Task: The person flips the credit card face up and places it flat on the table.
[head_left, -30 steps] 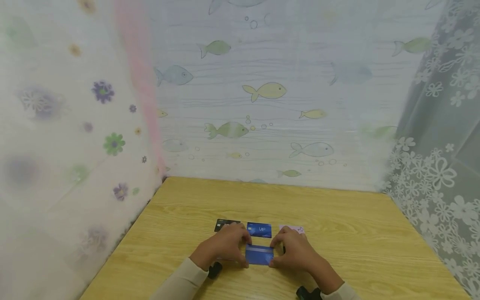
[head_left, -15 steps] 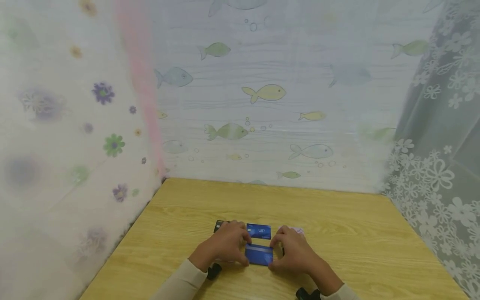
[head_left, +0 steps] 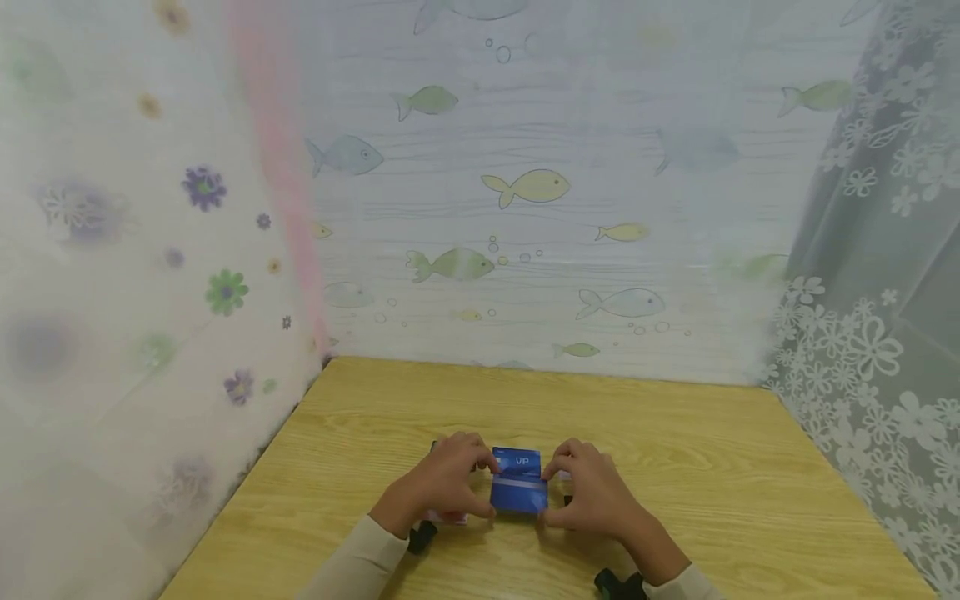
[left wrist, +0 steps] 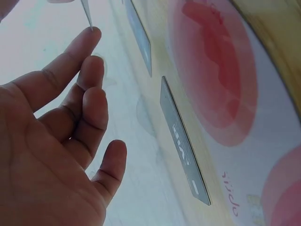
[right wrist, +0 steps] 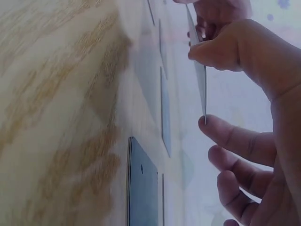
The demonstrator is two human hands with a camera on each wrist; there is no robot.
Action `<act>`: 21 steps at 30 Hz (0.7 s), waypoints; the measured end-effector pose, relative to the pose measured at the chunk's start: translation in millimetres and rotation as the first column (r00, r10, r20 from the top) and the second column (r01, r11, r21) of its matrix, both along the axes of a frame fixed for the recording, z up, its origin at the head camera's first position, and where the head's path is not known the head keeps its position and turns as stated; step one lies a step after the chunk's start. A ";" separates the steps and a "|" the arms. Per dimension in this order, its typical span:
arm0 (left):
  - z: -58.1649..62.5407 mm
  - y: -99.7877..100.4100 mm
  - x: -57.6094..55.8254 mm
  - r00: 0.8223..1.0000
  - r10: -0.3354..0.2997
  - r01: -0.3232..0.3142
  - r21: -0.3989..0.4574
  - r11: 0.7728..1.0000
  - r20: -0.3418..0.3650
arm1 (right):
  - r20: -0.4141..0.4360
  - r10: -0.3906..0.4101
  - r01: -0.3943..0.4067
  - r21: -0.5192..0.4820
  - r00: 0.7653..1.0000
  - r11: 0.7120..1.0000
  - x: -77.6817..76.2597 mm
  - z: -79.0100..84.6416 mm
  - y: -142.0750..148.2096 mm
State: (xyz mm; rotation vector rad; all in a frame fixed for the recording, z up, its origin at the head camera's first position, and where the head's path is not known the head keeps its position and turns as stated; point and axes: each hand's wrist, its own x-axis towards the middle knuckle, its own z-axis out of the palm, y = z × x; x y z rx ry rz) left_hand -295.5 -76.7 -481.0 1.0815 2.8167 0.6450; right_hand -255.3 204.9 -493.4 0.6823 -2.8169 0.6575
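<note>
A plain blue card with a pale stripe hangs just above the table, its two side edges held between both hands. My left hand pinches the left edge with thumb and index finger. Opposite, my right hand pinches the right edge the same way. In the right wrist view the lifted card appears nearly edge-on, apart from the cards below. Directly beyond it lies a blue VIP card. Under my left hand, a red-and-white card shows partly; the left wrist view also shows a black VIP card.
Everything lies on a yellow wood-grain table. A dark card sits beneath my right hand. A pale pink card is mostly covered by that hand. Fish-print curtain hangs behind the table, floral curtains at both sides.
The blue card has risen from the table between both hands and shifted slightly away, now overlapping the VIP card's near edge in view. The red-and-white card under the left hand has come into sight.
</note>
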 end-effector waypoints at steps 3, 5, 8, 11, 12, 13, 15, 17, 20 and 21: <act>0.4 -0.4 -0.3 1.000 0.007 -0.007 0.008 1.000 -0.004 | 0.013 0.007 -0.007 -0.008 1.000 1.000 -0.6 -0.5 1.1; 1.0 -0.1 -0.6 1.000 0.009 -0.009 0.019 1.000 0.007 | 0.029 0.009 -0.009 -0.013 1.000 1.000 -0.4 -1.0 1.9; 2.2 -0.1 -1.5 1.000 0.003 -0.004 0.047 0.999 0.022 | 0.043 0.015 -0.014 -0.016 0.999 1.000 -0.2 -1.4 2.7; 3.6 -0.8 -2.5 0.999 -0.006 0.003 0.082 0.997 0.044 | 0.050 0.023 -0.022 -0.020 0.998 1.000 0.3 -1.1 2.1; 3.9 -1.1 -2.7 0.999 -0.008 0.004 0.093 0.996 0.048 | 0.054 0.025 -0.024 -0.020 0.998 1.000 0.5 -1.0 1.6; 4.4 -1.3 -2.7 0.998 -0.012 0.006 0.103 0.995 0.054 | 0.056 0.027 -0.026 -0.020 0.998 0.999 0.8 -1.0 1.1; 5.3 -1.4 -2.3 0.998 -0.017 0.009 0.121 0.993 0.065 | 0.061 0.028 -0.027 -0.018 0.998 0.999 2.1 -1.2 0.0; 5.7 -1.0 -2.1 0.997 -0.023 0.013 0.135 0.991 0.069 | 0.063 0.027 -0.026 -0.017 0.998 1.000 3.1 -1.4 -1.2; 6.8 0.3 -1.3 0.996 -0.039 0.024 0.171 0.985 0.081 | 0.057 0.031 -0.030 -0.016 0.998 0.999 4.1 -2.2 -2.9; 7.1 0.9 -1.0 0.995 -0.043 0.027 0.182 0.983 0.086 | 0.056 0.035 -0.034 -0.020 0.998 0.999 4.2 -2.4 -3.5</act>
